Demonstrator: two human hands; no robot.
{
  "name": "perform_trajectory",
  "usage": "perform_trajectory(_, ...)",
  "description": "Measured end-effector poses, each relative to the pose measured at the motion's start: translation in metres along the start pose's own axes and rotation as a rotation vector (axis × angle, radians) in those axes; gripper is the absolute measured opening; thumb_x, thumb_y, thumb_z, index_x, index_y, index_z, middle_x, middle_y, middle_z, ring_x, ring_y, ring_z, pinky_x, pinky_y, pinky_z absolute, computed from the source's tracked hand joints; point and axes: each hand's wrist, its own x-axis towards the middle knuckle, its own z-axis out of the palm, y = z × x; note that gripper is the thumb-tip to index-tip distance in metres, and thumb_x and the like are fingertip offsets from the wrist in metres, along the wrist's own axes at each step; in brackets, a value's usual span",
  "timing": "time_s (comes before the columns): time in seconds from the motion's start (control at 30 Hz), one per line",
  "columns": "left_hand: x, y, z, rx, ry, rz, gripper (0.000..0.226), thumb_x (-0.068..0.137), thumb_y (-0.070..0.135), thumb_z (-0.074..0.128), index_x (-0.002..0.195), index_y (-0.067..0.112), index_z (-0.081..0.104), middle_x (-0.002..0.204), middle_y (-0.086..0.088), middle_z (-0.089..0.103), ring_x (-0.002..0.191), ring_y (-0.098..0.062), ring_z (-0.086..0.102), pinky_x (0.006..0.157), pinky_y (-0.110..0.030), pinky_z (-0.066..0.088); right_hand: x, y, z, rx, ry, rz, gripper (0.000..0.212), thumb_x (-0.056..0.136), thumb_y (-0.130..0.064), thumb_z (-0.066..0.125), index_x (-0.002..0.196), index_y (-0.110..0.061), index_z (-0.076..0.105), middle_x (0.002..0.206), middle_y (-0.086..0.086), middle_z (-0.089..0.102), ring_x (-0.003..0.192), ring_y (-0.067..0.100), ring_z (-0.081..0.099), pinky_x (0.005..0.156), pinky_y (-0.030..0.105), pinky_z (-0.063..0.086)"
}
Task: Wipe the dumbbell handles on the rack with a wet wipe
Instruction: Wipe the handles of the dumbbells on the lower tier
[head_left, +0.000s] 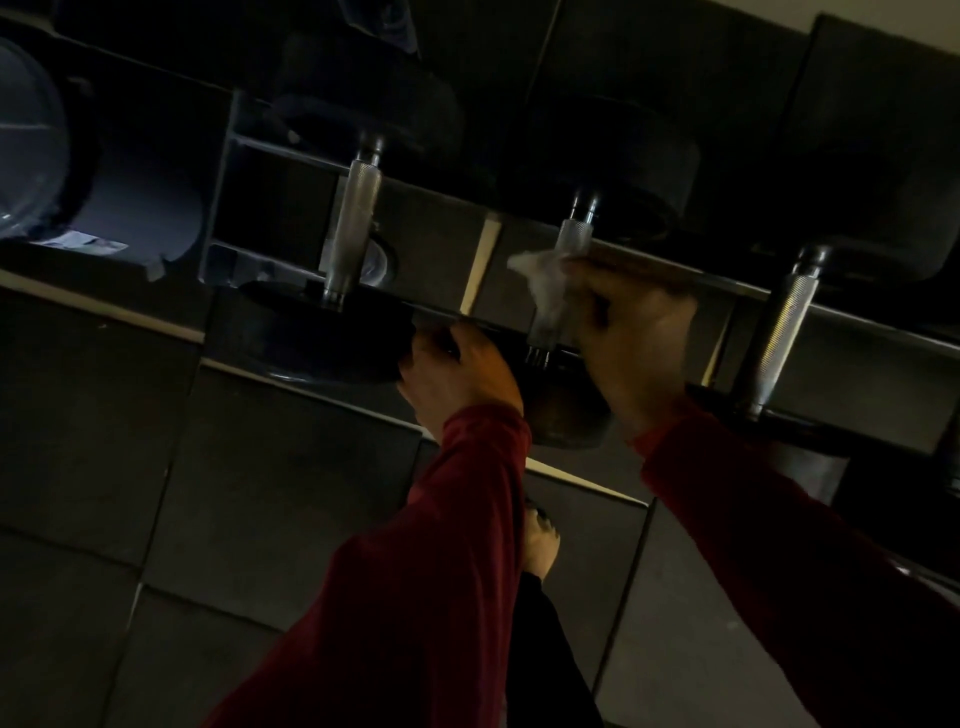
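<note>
A right hand (631, 332) clenches a limp wet wipe (543, 280) round the stiff middle dumbbell handle (571, 239); the left hand (457, 369) grips the neighbouring weight's edge.

Dark square floor tiles (249, 467) with pale seams fill the lower view, a bare foot (543, 540) stands on them, and a clear round container (26, 140) sits far left.
</note>
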Motion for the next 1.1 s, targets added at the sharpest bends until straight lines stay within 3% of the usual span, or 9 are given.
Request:
perform_trajectory(0.07,0.000,0.000,0.000,0.019,-0.007,0.007,0.056,0.075,0.047,0.036,0.109,0.014,0.066,0.109,-0.011,0.064,0.104,-0.030,0.056,0.094,-0.046,0.045,0.004,0.008,0.003,-0.079,-0.077,-0.275,0.025,0.085,-0.012,0.071,0.110,-0.012,0.073,0.114,0.000,0.070,0.110,0.014,0.060,0.098,0.014,0.042)
perform_trajectory(0.2,-0.001,0.000,0.000,0.016,-0.003,0.033,0.054,0.077,0.043,0.036,0.109,0.012,0.067,0.108,-0.013,0.065,0.103,-0.031,0.057,0.092,-0.044,0.045,0.038,0.029,0.010,-0.409,-0.282,-0.545,0.042,0.067,-0.007,0.087,0.107,-0.005,0.074,0.112,0.011,0.071,0.108,0.037,0.063,0.088,0.041,0.056)
perform_trajectory(0.3,-0.002,0.000,0.000,0.002,0.004,0.045,0.057,0.074,0.044,0.034,0.107,0.011,0.067,0.108,-0.014,0.065,0.102,-0.031,0.057,0.089,-0.040,0.044,0.042,0.024,-0.003,-0.485,-0.543,-0.833,0.036,0.079,-0.008,0.067,0.114,-0.006,0.070,0.121,0.013,0.066,0.119,0.037,0.056,0.099,0.047,0.048)
perform_trajectory(0.4,-0.002,0.000,0.000,0.000,0.006,0.054,0.056,0.075,0.042,0.034,0.107,0.010,0.067,0.110,-0.015,0.064,0.103,-0.031,0.055,0.083,-0.033,0.036,0.052,0.018,-0.020,-0.582,-0.818,-1.000,0.047,0.081,-0.020,0.054,0.126,-0.014,0.064,0.134,0.009,0.058,0.129,0.032,0.047,0.108,0.045,0.039)
perform_trajectory(0.63,0.000,-0.002,0.001,0.019,0.013,0.068,0.058,0.073,0.043,0.033,0.107,0.009,0.066,0.110,-0.017,0.064,0.104,-0.034,0.055,0.079,-0.031,0.033,0.075,0.022,-0.011,-0.537,-0.608,-0.904,0.034,0.079,0.002,0.058,0.112,0.000,0.067,0.118,0.020,0.064,0.116,0.040,0.058,0.098,0.050,0.051)
perform_trajectory(0.8,-0.002,-0.003,0.000,-0.018,-0.010,0.042,0.060,0.073,0.045,0.034,0.116,0.014,0.063,0.116,-0.013,0.060,0.106,-0.028,0.049,0.084,-0.028,0.028,0.055,0.020,-0.016,-0.515,-0.824,-1.019,0.026,0.091,-0.011,0.060,0.116,-0.009,0.065,0.121,0.012,0.064,0.116,0.030,0.061,0.101,0.042,0.049)
perform_trajectory(0.87,-0.003,-0.002,-0.001,-0.008,-0.014,0.041,0.062,0.074,0.045,0.033,0.119,0.014,0.063,0.118,-0.014,0.059,0.109,-0.028,0.049,0.085,-0.028,0.028,0.062,0.018,-0.017,-0.443,-0.685,-0.990,0.022,0.091,-0.008,0.055,0.107,-0.005,0.070,0.112,0.016,0.068,0.107,0.035,0.065,0.095,0.044,0.053)
perform_trajectory(0.97,-0.005,0.001,-0.004,0.028,-0.028,0.030,0.062,0.076,0.046,0.032,0.121,0.015,0.061,0.123,-0.014,0.057,0.111,-0.028,0.047,0.091,-0.035,0.034,0.055,0.014,-0.012,-0.525,-0.469,-0.839,0.028,0.077,0.000,0.067,0.104,0.000,0.072,0.111,0.022,0.069,0.106,0.042,0.066,0.091,0.049,0.055)
perform_trajectory(1.1,-0.007,0.003,-0.003,0.123,-0.064,0.012,0.046,0.090,0.040,0.040,0.127,0.016,0.055,0.134,-0.010,0.050,0.120,-0.029,0.042,0.097,-0.045,0.033,0.030,0.008,-0.016,-0.417,-0.747,-0.725,0.030,0.079,-0.009,0.073,0.109,-0.010,0.070,0.119,0.011,0.067,0.115,0.035,0.061,0.097,0.050,0.051)
